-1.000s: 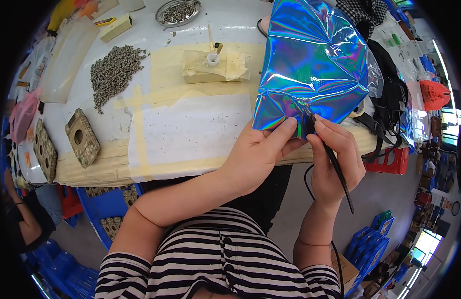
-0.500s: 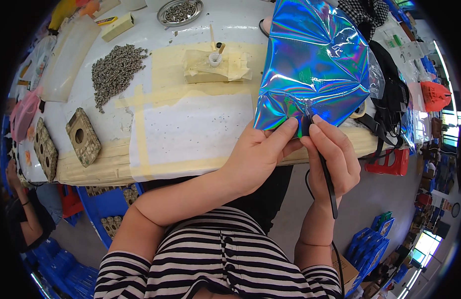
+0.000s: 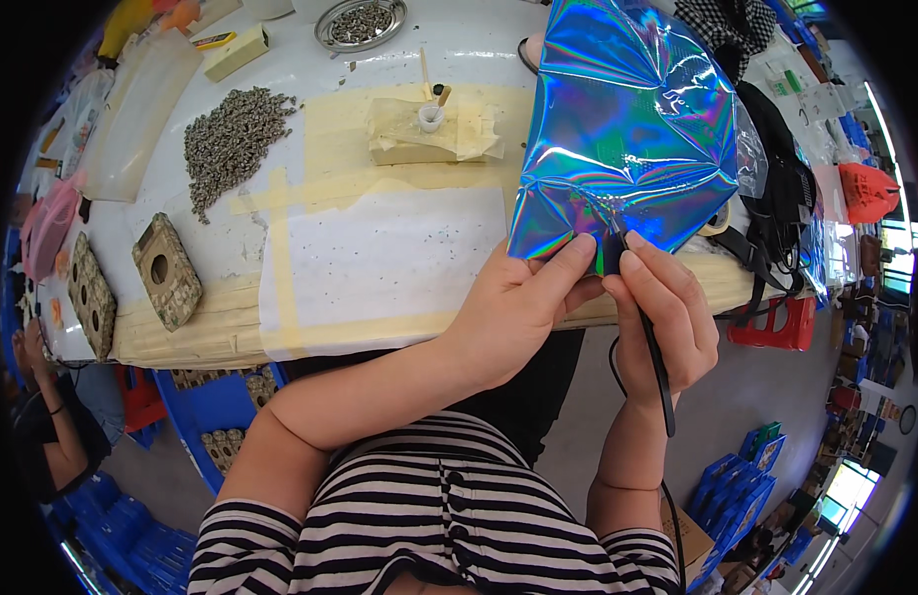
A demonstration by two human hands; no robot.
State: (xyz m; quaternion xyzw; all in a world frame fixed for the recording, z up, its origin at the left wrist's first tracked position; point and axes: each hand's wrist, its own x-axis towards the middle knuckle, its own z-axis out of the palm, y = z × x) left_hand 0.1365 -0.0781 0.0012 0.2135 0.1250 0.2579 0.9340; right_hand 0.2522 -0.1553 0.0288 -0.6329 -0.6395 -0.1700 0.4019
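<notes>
**Both hands work at the lower edge of an iridescent sheet**

The person's left hand (image 3: pixel 518 307) pinches the lower edge of a crinkled iridescent blue-green sheet (image 3: pixel 627 129), thumb and fingers closed on the foil where its creases run together. The sheet stands up from the near edge of the white work table (image 3: pixel 379 59), fanning out wide above the hands and narrowing toward them.

The right hand (image 3: pixel 667 317) is curled shut around a slim black corded tool (image 3: pixel 657 367), held like a pen with its tip pressed to the same gathered spot of the sheet, just beside the left fingertips. The tool's thin black cord hangs below the hand. What the tip itself does to the foil cannot be made out, as the fingers crowd it.

On the table, left of the sheet, lies a white paper panel (image 3: pixel 379 268) framed by yellowish tape. Behind it sits a tan block (image 3: pixel 419 134) carrying a small white cup. Farther left is a heap of small grey parts (image 3: pixel 231 139), with a round metal dish (image 3: pixel 360 22) of similar pieces at the far edge. Two brown perforated blocks (image 3: pixel 166 270) rest near the left edge. Another person's arm (image 3: pixel 42 397) shows at the lower left
</notes>
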